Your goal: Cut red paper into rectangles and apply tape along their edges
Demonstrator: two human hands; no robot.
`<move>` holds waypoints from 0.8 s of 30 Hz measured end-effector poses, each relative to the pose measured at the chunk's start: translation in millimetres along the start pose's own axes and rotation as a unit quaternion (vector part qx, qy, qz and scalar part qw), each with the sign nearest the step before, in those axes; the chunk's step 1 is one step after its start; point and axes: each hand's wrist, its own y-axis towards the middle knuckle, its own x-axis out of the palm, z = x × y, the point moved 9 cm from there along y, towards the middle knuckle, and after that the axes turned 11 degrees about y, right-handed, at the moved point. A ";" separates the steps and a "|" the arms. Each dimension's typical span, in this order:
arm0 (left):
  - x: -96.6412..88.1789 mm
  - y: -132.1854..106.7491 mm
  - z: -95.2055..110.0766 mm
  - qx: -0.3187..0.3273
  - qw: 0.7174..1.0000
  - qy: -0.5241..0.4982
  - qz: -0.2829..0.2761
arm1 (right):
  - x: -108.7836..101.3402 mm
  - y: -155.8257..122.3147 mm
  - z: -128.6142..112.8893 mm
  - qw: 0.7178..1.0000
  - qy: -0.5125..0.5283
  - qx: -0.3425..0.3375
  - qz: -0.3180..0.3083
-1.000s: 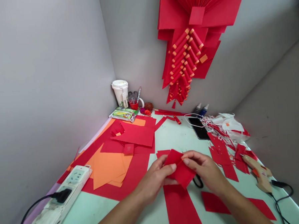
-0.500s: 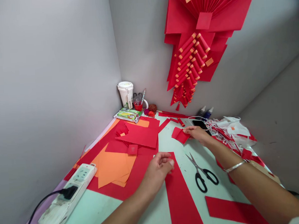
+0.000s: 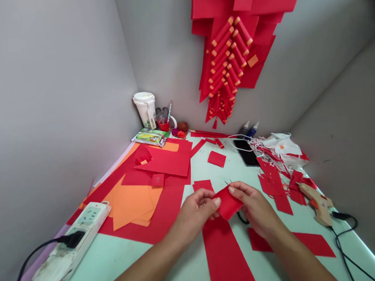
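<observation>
A: Entry, head view. Where are the hands?

B: Both low in the centre, above the mint-green table (image 3: 124,261). The left hand (image 3: 199,209) and right hand (image 3: 253,204) face each other, fingertips almost meeting.

A: State of each?

B: Both are closed in a pinch. The left thumb and fingers clamp the left edge of a small red paper piece (image 3: 229,202); the right thumb and forefinger grip its upper right edge. The piece is off the table, tilted, held between the two hands.

A: What lies directly below?

B: A long red strip (image 3: 226,256) runs from under the hands toward the near edge. Black scissors (image 3: 242,218) lie under the right hand, mostly hidden; only part of a handle shows.

A: Surroundings, right side?

B: A second red strip (image 3: 306,243) lies flat by the right forearm. Further right is a glue gun (image 3: 316,201) with its black cord, beside a heap of red offcuts (image 3: 276,186).

A: Far side?

B: A small red square (image 3: 216,158) lies alone on the table, well apart from the hands. A dark phone (image 3: 246,152) is near it.

A: Left side?

B: Orange sheets (image 3: 131,202) lie over larger red ones, and there is a white power strip (image 3: 73,243) with one plug in. A red paper decoration (image 3: 230,58) hangs on the wall.
</observation>
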 end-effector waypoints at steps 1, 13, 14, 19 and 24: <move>3.4 0.1 -2.8 -0.007 1.000 0.004 -0.011 | 0.5 -5.7 6.1 1.000 0.008 0.006 -0.001; -17.2 9.3 2.4 0.004 0.996 0.042 0.072 | -7.8 -15.9 -2.0 0.998 -0.014 -0.044 -0.032; -18.3 9.9 2.2 0.005 0.996 0.044 0.077 | -6.5 -18.0 -4.0 0.997 -0.037 -0.061 -0.035; -16.4 12.8 -0.7 0.011 0.996 0.066 0.065 | 12.6 -30.9 -22.1 0.942 -0.258 -0.199 -0.075; -18.3 11.1 2.3 0.021 0.992 0.093 0.081 | 3.6 -29.4 -43.2 0.874 -0.406 -0.265 -0.037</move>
